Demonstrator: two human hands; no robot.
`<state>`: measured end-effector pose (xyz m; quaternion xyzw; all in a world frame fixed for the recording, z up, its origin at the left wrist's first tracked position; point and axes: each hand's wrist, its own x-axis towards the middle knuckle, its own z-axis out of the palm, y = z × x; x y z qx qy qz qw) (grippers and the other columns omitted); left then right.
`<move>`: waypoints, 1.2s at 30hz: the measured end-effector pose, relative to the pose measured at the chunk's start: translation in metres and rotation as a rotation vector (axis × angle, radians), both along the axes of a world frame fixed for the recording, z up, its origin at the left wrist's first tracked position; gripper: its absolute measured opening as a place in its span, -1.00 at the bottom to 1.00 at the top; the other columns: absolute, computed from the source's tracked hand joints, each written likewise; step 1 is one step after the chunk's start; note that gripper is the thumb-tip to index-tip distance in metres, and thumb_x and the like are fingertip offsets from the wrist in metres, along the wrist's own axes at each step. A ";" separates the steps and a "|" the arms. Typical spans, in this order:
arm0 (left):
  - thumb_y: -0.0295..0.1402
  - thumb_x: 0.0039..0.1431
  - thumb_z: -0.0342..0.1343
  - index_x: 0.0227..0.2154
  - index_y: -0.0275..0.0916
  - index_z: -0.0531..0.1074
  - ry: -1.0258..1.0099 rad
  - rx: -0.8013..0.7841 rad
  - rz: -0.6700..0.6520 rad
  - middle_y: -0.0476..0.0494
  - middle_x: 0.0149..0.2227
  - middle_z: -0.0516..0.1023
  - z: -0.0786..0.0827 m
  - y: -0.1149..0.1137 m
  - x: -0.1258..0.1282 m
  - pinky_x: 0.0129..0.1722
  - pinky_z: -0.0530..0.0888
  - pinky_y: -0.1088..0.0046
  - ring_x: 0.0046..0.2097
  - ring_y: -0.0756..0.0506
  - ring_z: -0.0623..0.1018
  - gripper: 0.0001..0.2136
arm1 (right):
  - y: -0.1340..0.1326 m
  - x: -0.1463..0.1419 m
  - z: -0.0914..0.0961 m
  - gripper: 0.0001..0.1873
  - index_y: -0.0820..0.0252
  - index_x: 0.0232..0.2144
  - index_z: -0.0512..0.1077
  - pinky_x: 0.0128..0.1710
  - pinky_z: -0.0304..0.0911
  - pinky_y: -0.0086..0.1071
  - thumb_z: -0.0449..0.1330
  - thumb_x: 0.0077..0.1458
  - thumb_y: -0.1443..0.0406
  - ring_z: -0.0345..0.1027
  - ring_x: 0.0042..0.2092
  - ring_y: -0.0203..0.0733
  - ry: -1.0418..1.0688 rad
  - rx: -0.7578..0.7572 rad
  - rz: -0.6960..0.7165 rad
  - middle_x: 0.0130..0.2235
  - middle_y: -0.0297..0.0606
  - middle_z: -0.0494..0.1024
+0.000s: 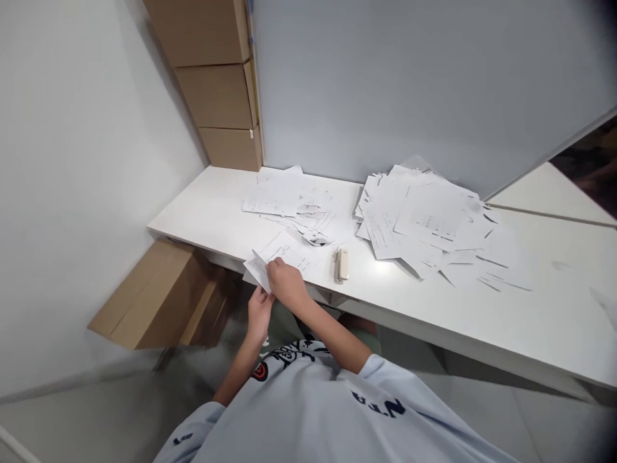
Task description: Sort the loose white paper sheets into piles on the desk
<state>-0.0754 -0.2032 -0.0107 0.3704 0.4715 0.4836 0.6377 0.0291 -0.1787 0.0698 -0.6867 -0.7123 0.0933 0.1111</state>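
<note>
My right hand point(286, 285) pinches a small folded sheet of white paper point(258, 270) at the near edge of the white desk point(530, 315). My left hand point(260, 314) sits just below it, gripping the sheet's lower edge. Under the sheet, a few printed papers point(284, 252) lie partly over the desk edge. To the right of my hands stands a beige stapler point(341, 265), touching neither hand. Farther right spreads a large loose heap of printed sheets point(419, 215), and a smaller scattered heap point(272, 193) lies beyond my hands.
Several stacked cardboard boxes point(212, 83) stand in the back corner behind the desk. Another cardboard box point(154, 299) sits below the desk at left. A pale grey partition point(409, 77) rises behind the desk, and a white wall point(87, 161) runs along the left.
</note>
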 end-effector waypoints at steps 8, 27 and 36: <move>0.02 0.14 0.06 -0.02 -0.26 0.47 -0.115 -0.095 0.135 -0.23 -0.04 0.60 -0.024 0.015 -0.013 -0.14 0.52 0.32 -0.02 -0.21 0.57 -0.50 | -0.014 0.012 -0.011 -0.62 0.21 -0.11 0.42 -0.23 0.25 -0.35 -0.15 0.37 0.20 0.45 -0.16 -0.12 0.104 0.039 0.012 -0.16 -0.09 0.53; -0.33 -0.22 0.41 -0.23 -0.29 0.58 -0.165 -0.101 0.093 -0.23 -0.17 0.65 -0.032 0.008 -0.081 0.00 0.51 0.25 -0.09 -0.22 0.62 -0.60 | -0.052 0.070 -0.088 -0.66 0.17 -0.20 0.43 -0.16 0.35 -0.22 -0.05 0.26 0.12 0.42 -0.16 -0.09 0.775 0.327 -0.243 -0.18 -0.11 0.54; -0.38 -0.35 0.36 -0.46 -0.14 0.53 -0.094 -0.149 0.074 -0.06 -0.38 0.63 -0.045 -0.013 -0.094 -0.19 0.54 0.23 -0.30 -0.18 0.59 -0.74 | -0.063 0.039 -0.112 -0.27 0.05 0.20 0.21 0.17 0.17 -0.07 0.21 0.04 -0.07 0.18 0.22 0.05 1.141 -0.023 -0.123 0.23 -0.04 0.27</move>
